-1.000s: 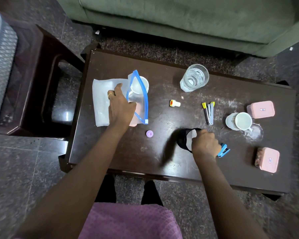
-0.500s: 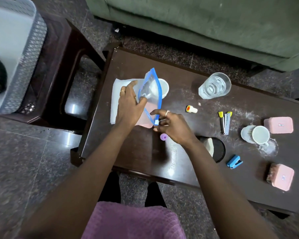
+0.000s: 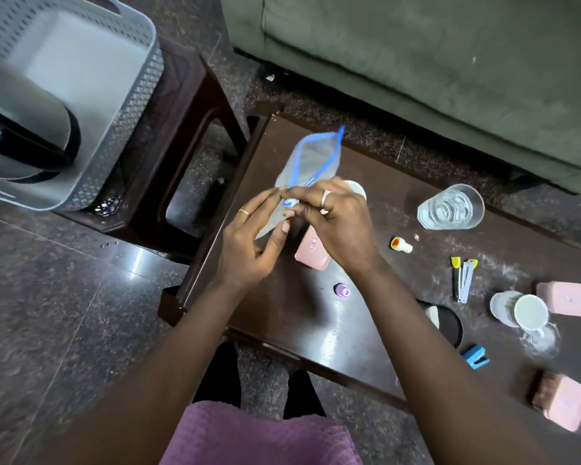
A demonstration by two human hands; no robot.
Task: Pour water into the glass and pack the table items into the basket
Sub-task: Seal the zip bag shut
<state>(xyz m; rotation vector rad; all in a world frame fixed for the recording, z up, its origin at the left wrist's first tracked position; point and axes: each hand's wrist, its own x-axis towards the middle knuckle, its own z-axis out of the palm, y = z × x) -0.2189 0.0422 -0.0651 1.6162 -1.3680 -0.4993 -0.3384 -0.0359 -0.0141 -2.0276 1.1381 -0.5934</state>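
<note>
A clear zip bag with a blue rim is lifted above the left end of the dark table. My left hand and my right hand both pinch its blue edge. Under my right hand lie a pink box and a white cup, partly hidden. A glass with water in it stands at the table's far edge. The grey perforated basket sits on a stool at the upper left, with a dark-banded object inside it.
On the table lie a purple cap, a small yellow-topped bottle, clips, a white mug, a black lid, a blue stapler and two pink boxes. A green sofa stands behind.
My right hand left the black lid and came over to the bag. The bag has been raised off the table, and the view has swung left toward the basket.
</note>
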